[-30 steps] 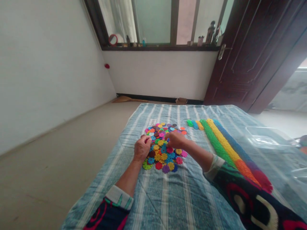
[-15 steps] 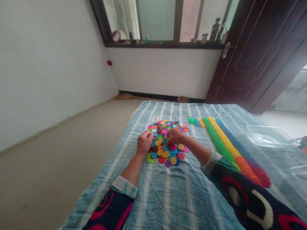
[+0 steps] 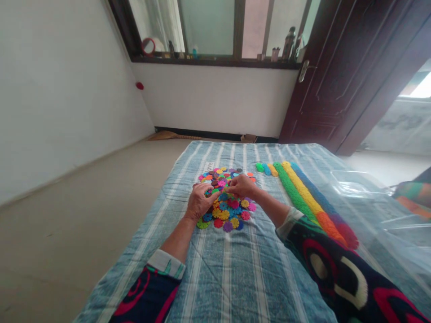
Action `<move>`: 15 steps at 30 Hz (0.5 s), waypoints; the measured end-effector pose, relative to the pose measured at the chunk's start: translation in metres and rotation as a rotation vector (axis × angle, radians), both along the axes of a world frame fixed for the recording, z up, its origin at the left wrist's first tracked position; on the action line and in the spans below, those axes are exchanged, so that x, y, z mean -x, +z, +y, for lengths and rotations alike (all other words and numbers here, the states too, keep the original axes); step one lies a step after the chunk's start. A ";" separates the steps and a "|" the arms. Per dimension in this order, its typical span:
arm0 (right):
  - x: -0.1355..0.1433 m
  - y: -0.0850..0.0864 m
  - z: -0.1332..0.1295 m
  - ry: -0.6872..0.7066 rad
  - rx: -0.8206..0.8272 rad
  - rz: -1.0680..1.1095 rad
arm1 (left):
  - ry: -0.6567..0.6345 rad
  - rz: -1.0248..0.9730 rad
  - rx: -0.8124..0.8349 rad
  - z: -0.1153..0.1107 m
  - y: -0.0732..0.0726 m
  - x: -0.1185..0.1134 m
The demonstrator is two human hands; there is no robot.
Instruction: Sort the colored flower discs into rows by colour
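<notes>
Many small notched plastic discs in mixed colours lie in a loose heap on a striped blue-grey cloth. Over the left side of the heap is my left hand, its fingers curled and its thumb reaching towards the other hand; whatever it holds is hidden. My right hand is above the heap's middle, thumb and fingers pinched on what looks like a small plastic disc, mostly covered by the fingertips. The tips of both hands nearly meet.
Right of the heap lie long rows of stacked discs: a green row, a yellow row running into orange, and a blue row running into red. Short stacks sit at their left. A clear plastic box stands further right.
My left hand has moved closer to my right, its thumb now stretched towards the right fingertips. The whole view has shifted slightly, so the scene sits further left.
</notes>
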State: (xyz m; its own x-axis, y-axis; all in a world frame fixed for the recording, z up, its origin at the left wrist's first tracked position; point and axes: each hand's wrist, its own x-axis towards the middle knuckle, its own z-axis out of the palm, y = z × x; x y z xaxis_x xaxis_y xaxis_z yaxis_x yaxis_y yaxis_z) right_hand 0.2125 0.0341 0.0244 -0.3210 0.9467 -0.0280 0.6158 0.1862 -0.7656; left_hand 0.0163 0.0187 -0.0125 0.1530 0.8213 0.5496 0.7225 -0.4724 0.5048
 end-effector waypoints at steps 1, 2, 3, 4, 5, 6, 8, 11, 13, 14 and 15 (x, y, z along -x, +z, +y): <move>-0.005 0.006 -0.001 -0.014 -0.008 0.009 | -0.006 0.010 -0.002 0.001 0.000 0.000; -0.011 0.013 -0.003 -0.025 -0.018 0.020 | -0.005 0.017 -0.003 0.002 -0.001 0.000; -0.020 0.021 -0.006 -0.030 -0.029 0.033 | 0.002 0.020 -0.001 0.003 -0.001 0.001; -0.031 0.029 -0.009 -0.024 -0.044 0.059 | 0.007 0.019 0.005 0.005 -0.001 0.001; -0.044 0.038 -0.013 -0.011 -0.048 0.075 | 0.014 0.017 0.012 0.006 -0.002 0.001; -0.058 0.046 -0.019 -0.010 -0.052 0.082 | 0.027 0.012 0.011 0.008 -0.002 0.001; -0.091 0.060 -0.033 -0.040 -0.064 0.075 | 0.041 0.011 0.014 0.011 -0.002 0.001; -0.141 0.071 -0.064 -0.106 -0.048 0.078 | 0.070 0.012 0.038 0.012 0.000 0.002; -0.170 0.069 -0.087 -0.156 -0.009 0.056 | 0.100 0.013 0.064 0.012 0.001 0.002; -0.182 0.066 -0.099 -0.185 0.010 0.042 | 0.113 0.015 0.075 0.012 0.002 0.002; -0.193 0.062 -0.111 -0.216 0.031 0.035 | 0.124 0.018 0.085 0.012 0.003 0.002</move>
State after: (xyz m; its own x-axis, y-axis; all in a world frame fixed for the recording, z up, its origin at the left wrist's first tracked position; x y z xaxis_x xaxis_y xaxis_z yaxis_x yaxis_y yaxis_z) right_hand 0.4055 -0.0772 0.0865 -0.1122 0.9924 -0.0509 0.6121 0.0287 -0.7902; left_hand 0.0141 0.0304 -0.0099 0.0564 0.8779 0.4756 0.7821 -0.3350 0.5255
